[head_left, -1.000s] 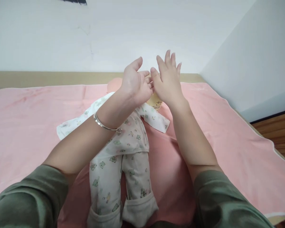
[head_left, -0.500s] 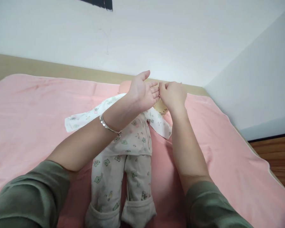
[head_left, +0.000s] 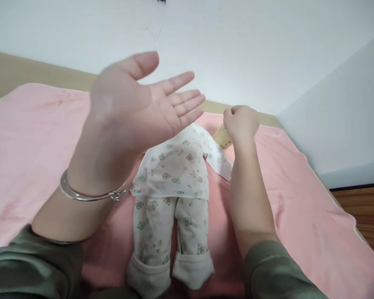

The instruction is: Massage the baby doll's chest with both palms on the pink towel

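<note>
The left hand [head_left: 132, 106] has a wide grip, palm bared, over the shirt [head_left: 180, 170]. The right hand [head_left: 242, 123] is curled; I cannot tell whether its grip holds the yellow container [head_left: 222, 139] just beside it. Pants [head_left: 158, 228] lie below both grips.

The left hand [head_left: 127, 108] is held open, palm showing, above a printed shirt [head_left: 180, 166] and trousers [head_left: 162, 224] laid on pink cloth [head_left: 302, 203]; a yellow container [head_left: 222, 139] is partly hidden by the curled right hand [head_left: 243, 122].
</note>
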`<move>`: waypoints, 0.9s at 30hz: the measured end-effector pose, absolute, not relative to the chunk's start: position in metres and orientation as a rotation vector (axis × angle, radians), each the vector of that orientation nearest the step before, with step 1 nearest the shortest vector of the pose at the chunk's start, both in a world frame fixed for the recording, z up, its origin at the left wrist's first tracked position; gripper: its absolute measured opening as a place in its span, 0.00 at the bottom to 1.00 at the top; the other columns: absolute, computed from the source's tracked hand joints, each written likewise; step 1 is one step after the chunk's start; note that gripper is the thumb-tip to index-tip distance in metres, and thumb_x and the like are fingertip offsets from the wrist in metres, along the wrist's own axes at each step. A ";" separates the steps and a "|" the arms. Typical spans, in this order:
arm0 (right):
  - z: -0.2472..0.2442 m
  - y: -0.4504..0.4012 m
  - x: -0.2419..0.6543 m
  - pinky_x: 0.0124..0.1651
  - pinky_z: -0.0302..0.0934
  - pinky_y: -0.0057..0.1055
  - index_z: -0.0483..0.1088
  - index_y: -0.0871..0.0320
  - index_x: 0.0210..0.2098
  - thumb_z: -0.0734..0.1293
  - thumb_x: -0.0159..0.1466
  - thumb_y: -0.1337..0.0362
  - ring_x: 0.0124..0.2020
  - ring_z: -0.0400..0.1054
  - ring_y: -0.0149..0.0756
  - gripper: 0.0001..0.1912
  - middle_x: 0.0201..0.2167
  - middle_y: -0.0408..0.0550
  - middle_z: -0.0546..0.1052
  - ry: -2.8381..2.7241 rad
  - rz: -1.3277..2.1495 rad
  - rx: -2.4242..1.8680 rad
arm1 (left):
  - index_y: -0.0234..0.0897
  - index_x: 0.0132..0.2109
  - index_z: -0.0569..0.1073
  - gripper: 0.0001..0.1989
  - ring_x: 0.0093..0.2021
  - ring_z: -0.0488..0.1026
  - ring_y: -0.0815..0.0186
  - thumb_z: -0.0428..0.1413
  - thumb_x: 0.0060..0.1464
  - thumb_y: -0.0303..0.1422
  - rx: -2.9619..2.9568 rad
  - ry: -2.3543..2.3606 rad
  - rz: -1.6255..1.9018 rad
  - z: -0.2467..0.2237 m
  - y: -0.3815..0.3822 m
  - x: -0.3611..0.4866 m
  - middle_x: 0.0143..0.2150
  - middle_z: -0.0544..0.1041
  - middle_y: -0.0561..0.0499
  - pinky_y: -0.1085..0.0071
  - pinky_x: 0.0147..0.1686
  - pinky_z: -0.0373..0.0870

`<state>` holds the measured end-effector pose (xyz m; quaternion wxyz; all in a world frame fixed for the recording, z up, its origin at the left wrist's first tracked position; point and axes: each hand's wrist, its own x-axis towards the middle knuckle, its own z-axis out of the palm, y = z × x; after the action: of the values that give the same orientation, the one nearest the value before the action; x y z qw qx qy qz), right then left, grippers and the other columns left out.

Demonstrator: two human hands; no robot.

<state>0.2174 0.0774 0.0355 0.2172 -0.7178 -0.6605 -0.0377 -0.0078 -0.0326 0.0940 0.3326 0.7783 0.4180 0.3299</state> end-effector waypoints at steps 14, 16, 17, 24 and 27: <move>0.035 0.078 0.227 0.44 0.62 0.41 0.71 0.58 0.30 0.60 0.62 0.64 0.38 0.68 0.46 0.09 0.34 0.57 0.76 -1.953 -0.129 -1.874 | 0.54 0.71 0.60 0.38 0.74 0.47 0.45 0.24 0.61 0.47 1.211 1.172 1.120 0.098 -0.052 -0.042 0.63 0.72 0.54 0.43 0.49 0.63; 0.036 0.077 0.227 0.44 0.62 0.42 0.71 0.58 0.30 0.60 0.62 0.64 0.38 0.69 0.46 0.09 0.34 0.57 0.76 -1.957 -0.129 -1.877 | 0.49 0.71 0.59 0.44 0.71 0.46 0.45 0.16 0.56 0.40 1.182 1.142 1.122 0.103 -0.054 -0.032 0.60 0.72 0.51 0.45 0.38 0.59; 0.037 0.076 0.227 0.44 0.62 0.42 0.70 0.58 0.30 0.60 0.62 0.63 0.38 0.69 0.46 0.09 0.34 0.57 0.76 -1.959 -0.125 -1.881 | 0.49 0.71 0.61 0.44 0.70 0.47 0.44 0.17 0.56 0.40 1.177 1.138 1.132 0.104 -0.055 -0.029 0.60 0.72 0.50 0.45 0.36 0.59; 0.042 0.072 0.227 0.50 0.61 0.44 0.71 0.57 0.30 0.61 0.63 0.60 0.41 0.68 0.47 0.10 0.36 0.57 0.75 -2.010 -0.064 -1.852 | 0.36 0.67 0.67 0.31 0.67 0.68 0.59 0.30 0.70 0.41 0.869 0.756 1.146 0.099 -0.056 -0.010 0.57 0.79 0.48 0.57 0.57 0.70; 0.045 0.067 0.228 0.49 0.62 0.43 0.71 0.57 0.32 0.61 0.64 0.60 0.41 0.68 0.44 0.10 0.37 0.55 0.75 -1.950 0.001 -1.813 | 0.37 0.66 0.65 0.32 0.66 0.71 0.65 0.26 0.71 0.41 0.841 0.709 1.104 0.099 -0.055 -0.004 0.59 0.79 0.50 0.62 0.62 0.71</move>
<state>0.2275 0.0671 0.0450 0.2371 -0.6615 -0.7115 0.0004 -0.0039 -0.0549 0.0991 0.7115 0.3792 0.3195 0.4979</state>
